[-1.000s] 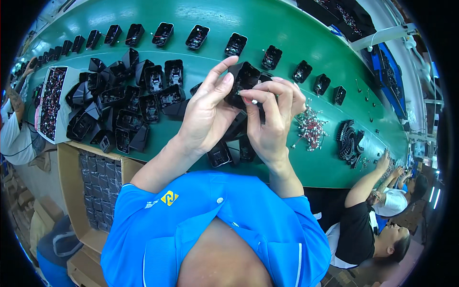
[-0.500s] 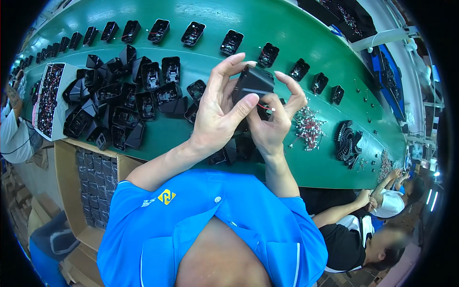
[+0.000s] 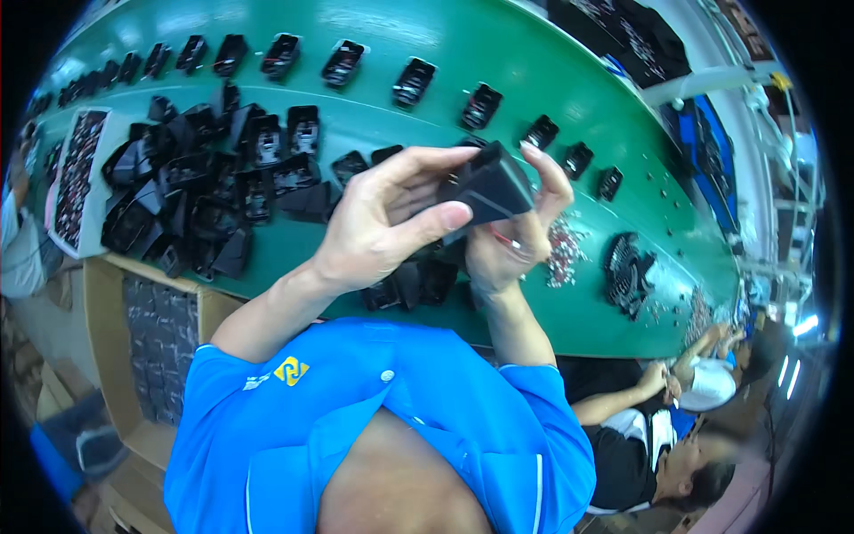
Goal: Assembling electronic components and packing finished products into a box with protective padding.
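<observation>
A black plastic housing [image 3: 495, 189], with slanted smooth sides, is tilted in the air above the table between my two hands. My left hand [image 3: 369, 227] is closed on it, thumb along the near side and fingers behind. Around its right side and underneath, my right hand [image 3: 511, 254] is curled closed, the index finger up by the far corner. A short red wire lead [image 3: 505, 239] shows against the right hand's fingers; where it ends is hidden. More black housings [image 3: 436, 280] lie on the table just beneath my hands.
A pile of black housings [image 3: 213, 218] covers the green table's [image 3: 382, 120] left part; a row of them [image 3: 414, 82] runs along the back. Wired connectors [image 3: 565, 254] and black parts [image 3: 627, 271] lie right. A white box [image 3: 84, 178] and carton [image 3: 111, 347] stand left. Co-workers sit right.
The housing has turned and tilted in my hands, and both hands sit slightly lower. The white connector seen before at my right fingers is now mostly hidden. The whole view has shifted slightly.
</observation>
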### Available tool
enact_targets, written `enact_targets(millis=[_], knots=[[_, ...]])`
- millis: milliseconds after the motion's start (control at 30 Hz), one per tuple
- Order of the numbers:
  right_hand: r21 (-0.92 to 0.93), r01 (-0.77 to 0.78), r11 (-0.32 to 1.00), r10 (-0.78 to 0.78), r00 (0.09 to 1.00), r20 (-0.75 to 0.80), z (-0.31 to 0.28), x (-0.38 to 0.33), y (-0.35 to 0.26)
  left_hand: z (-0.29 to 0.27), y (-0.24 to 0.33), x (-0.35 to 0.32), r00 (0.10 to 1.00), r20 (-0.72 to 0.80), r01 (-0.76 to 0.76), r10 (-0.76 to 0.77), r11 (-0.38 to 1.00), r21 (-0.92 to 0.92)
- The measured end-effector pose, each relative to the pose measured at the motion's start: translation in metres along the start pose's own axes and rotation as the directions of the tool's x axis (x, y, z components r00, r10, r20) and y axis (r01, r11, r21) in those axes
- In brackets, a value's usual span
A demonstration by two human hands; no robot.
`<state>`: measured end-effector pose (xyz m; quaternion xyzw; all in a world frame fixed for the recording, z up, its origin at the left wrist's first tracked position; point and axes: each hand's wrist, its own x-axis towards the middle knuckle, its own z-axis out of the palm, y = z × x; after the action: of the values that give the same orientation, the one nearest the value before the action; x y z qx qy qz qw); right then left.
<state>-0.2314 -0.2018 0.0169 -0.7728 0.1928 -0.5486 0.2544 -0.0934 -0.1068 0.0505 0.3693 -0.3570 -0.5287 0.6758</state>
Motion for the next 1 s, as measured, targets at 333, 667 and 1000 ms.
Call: enact_targets(millis=[333,667,1000], knots=[[-0.303,0.267,0.915,-0.188,0.946,0.265,-0.022,0.025,0.012,-0.031,0.012,0.024,0.989,0.091,0.093,-0.116,0.969,0.228],[-0.928,-0.154,0.339,0.626,0.773,0.101,-0.336,0.055,0.199,-0.313,0.077,0.027,0.875,-0.462,0.479,0.142,-0.379,0.792],[-0.892,-0.141,0.43,0.75,0.605,0.266,-0.366,0.029,0.264,-0.301,0.061,0.035,0.789,-0.605,0.608,0.112,-0.286,0.74]])
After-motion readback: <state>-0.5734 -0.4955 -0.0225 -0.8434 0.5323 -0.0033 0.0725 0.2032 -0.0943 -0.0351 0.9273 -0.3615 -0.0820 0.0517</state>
